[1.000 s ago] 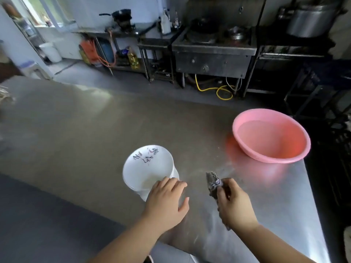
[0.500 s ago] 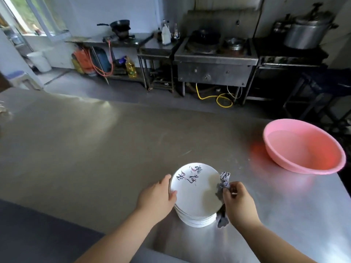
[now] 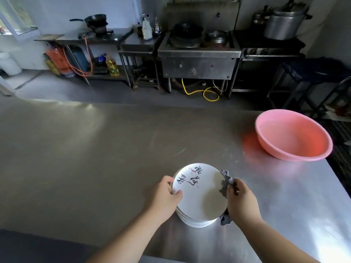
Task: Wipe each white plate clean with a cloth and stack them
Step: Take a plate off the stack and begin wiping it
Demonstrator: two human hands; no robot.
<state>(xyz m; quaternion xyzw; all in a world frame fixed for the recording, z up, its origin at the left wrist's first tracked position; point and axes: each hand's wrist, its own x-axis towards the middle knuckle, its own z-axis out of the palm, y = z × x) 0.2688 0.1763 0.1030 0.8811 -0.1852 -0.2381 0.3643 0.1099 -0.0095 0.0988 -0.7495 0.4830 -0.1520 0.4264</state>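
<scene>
step: wiping top round white plate with painted script (image 3: 197, 190) on the stack, near desk (image 3: 95, 158) edge | left hand (image 3: 167, 196) fingers pinch its rim | right hand (image 3: 241, 200) fingers clamp grey rag (image 3: 225, 184) at its right edge | next: sweep rag across the face, you keep the rim steady

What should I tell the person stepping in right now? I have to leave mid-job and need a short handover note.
Left hand: grips the left rim of the top plate, thumb on its face.
Right hand: holds the grey cloth against that plate's right edge.
The plate sits on a stack of white plates on the steel table; a pink basin stands to the far right.
Done: cannot tell how many are wiped.
Left: finish wiping this top plate; no separate clean stack shows.
</scene>
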